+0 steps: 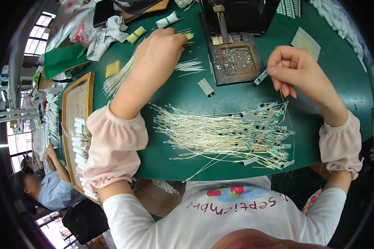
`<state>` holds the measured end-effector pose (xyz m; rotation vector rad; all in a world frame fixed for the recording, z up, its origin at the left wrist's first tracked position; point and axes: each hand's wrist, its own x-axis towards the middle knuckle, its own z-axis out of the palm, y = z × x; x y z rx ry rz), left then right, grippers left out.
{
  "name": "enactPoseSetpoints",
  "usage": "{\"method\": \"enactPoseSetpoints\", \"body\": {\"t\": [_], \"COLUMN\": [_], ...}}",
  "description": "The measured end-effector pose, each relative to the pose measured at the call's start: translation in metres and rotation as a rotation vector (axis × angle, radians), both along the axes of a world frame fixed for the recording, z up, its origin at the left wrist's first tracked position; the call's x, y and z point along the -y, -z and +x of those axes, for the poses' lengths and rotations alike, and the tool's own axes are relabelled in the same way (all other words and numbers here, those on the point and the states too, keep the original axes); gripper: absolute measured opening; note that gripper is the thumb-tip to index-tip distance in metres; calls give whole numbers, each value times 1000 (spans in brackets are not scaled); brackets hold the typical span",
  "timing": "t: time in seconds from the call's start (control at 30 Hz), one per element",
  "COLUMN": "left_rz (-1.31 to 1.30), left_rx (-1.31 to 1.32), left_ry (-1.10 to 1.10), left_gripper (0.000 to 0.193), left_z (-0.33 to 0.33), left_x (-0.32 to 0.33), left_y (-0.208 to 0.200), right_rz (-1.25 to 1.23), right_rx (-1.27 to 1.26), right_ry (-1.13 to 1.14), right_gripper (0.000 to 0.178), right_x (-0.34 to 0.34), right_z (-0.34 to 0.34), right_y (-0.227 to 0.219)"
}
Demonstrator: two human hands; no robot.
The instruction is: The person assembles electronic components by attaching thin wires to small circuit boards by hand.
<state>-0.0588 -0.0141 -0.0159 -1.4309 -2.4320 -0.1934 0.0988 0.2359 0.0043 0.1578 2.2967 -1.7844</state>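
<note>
My left hand (pixel 162 50) is over loose thin wires at the back, its fingers curled down; what they pinch is hidden under the hand. Yellow wire ends (pixel 188 35) show just past its fingers, and white wires (pixel 190 65) lie to its right. In my right hand (pixel 293 68), thumb and index finger pinch a small green circuit board (pixel 260 77) beside the soldering stand. A thin strand hangs below that hand. In front of me lies a wide heap of wires (pixel 212 130) with small green boards (pixel 274 139) at their right ends.
A soldering iron (pixel 222 25) points down over a stand with a solder-flecked tray (pixel 237 60). Tied wire bundles (pixel 167 20), a yellow sponge (pixel 112 69) and a small pale block (pixel 205 87) lie around. A wood-framed board (pixel 90 87) is at left, near a seated person (pixel 56 191).
</note>
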Motion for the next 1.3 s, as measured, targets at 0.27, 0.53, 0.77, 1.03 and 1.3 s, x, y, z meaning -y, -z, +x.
{"method": "enactPoseSetpoints", "body": {"t": [0.27, 0.53, 0.77, 1.03, 1.3], "left_rz": [-118, -102, -100, -94, -10], "left_rx": [-88, -65, -57, -98, -59], "left_ry": [-33, -53, -45, -46, -57], "left_gripper": [14, 20, 23, 8, 7], "left_z": [-9, -18, -19, -20, -12], "left_x": [-7, -7, -9, -9, -3], "left_y": [4, 11, 8, 11, 7], "right_rz": [8, -2, -43, -56, -68], "right_rx": [110, 109, 103, 98, 84], "right_ry": [-176, -203, -178, -176, -133], "right_gripper": [12, 8, 10, 9, 10], "right_x": [32, 42, 38, 39, 41], "right_z": [-14, -17, -17, -18, -19], "right_y": [-21, -13, -4, 1, 5]}}
